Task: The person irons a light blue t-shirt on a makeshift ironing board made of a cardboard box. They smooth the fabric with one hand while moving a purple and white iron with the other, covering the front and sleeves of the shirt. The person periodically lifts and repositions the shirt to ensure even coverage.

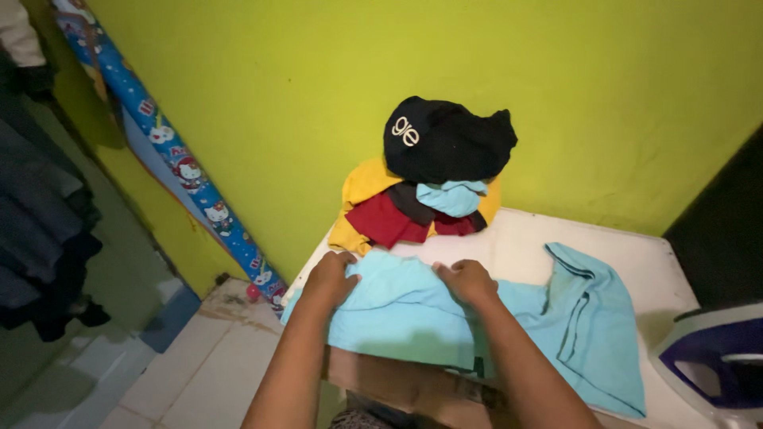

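While draped off-edge, shirt hem unseen.

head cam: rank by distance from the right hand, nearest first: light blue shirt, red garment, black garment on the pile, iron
1. Light blue shirt: under the right hand, touching.
2. Red garment: just beyond, low in the pile against the wall.
3. Black garment: top of that pile.
4. Iron: far right edge of the board.

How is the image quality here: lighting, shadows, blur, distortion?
Head view: dim, uneven light, with the green wall brighter than the dark left edge; soft shadow under the left hand and right hand on the blue shirt; slightly soft and grainy, wide-angle bending at the edges; no glare.
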